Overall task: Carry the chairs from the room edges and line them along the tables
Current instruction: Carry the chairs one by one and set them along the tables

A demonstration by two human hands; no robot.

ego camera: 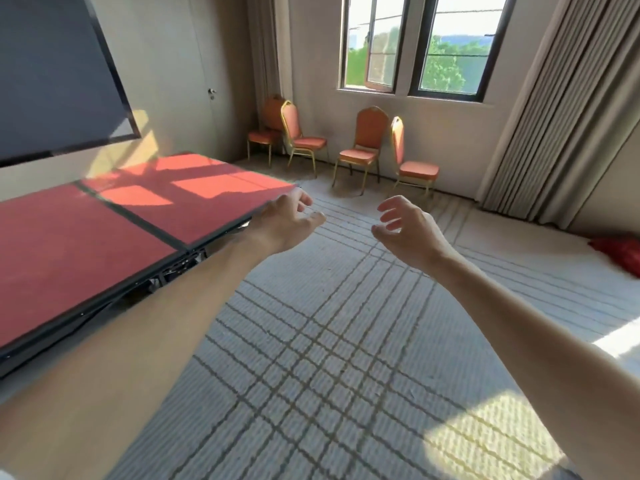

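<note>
both hands, left (287, 221) and right (403, 225), loosely curled and empty, reach toward chairs (360, 147) far ahead (right hand nearer) past the red tables (104, 230).

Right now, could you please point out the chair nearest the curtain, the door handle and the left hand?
chair nearest the curtain (418, 169): head view, on its seat cushion.
door handle (211, 92): head view, on the lever.
left hand (282, 222): head view, on its back.

Bright window (412, 46) sunlight patches the tables (104, 230); edges warp.
</note>
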